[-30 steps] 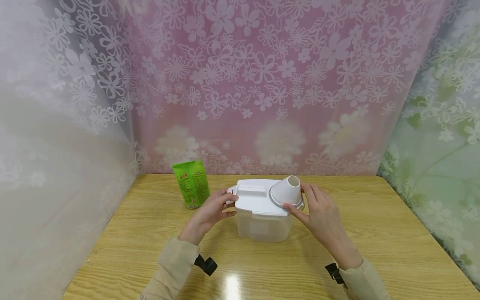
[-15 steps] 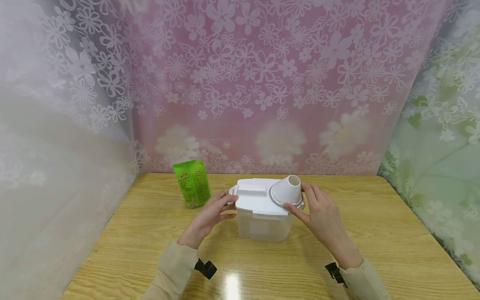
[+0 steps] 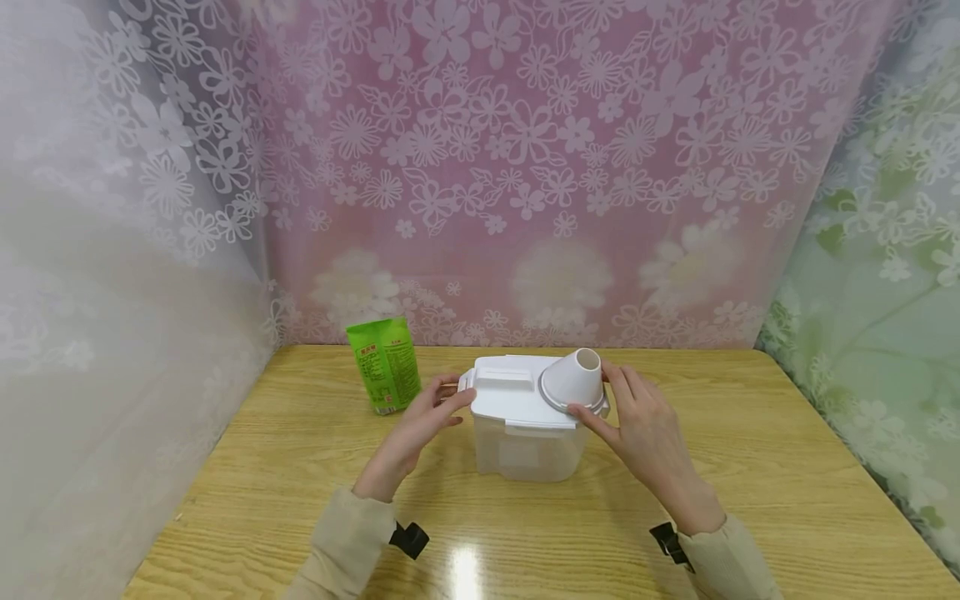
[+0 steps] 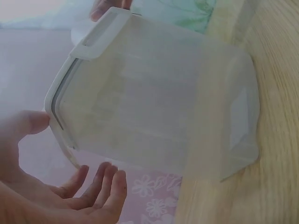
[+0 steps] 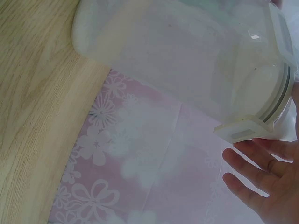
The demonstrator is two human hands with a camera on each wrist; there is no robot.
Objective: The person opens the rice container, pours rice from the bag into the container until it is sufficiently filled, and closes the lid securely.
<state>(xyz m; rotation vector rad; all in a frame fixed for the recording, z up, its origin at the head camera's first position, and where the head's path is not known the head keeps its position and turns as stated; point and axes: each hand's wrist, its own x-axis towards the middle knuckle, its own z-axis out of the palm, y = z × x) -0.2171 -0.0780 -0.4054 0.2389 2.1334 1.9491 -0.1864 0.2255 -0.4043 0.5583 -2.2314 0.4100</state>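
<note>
A clear plastic storage container (image 3: pixel 532 454) stands upright on the table, with a white lid (image 3: pixel 506 407) on it. At the lid's right end a white cone-shaped cup (image 3: pixel 568 382) sits tilted, its narrow end up. My left hand (image 3: pixel 411 431) has its thumb on the lid's left edge and a fingertip at the tip of the end latch (image 4: pixel 65 148), its other fingers spread below. My right hand (image 3: pixel 651 427) spans the cup's base, thumb in front and fingers behind. In the right wrist view its fingertips meet the right end latch (image 5: pixel 244 129).
A green printed bag (image 3: pixel 387 368) stands behind my left hand, toward the back of the wooden table (image 3: pixel 757 450). Flowered curtains (image 3: pixel 510 167) close off the back and both sides.
My left hand has shifted its fingers at the left latch: the thumb now lies on the lid's edge and other fingers reach behind. My right hand and the container have stayed put.
</note>
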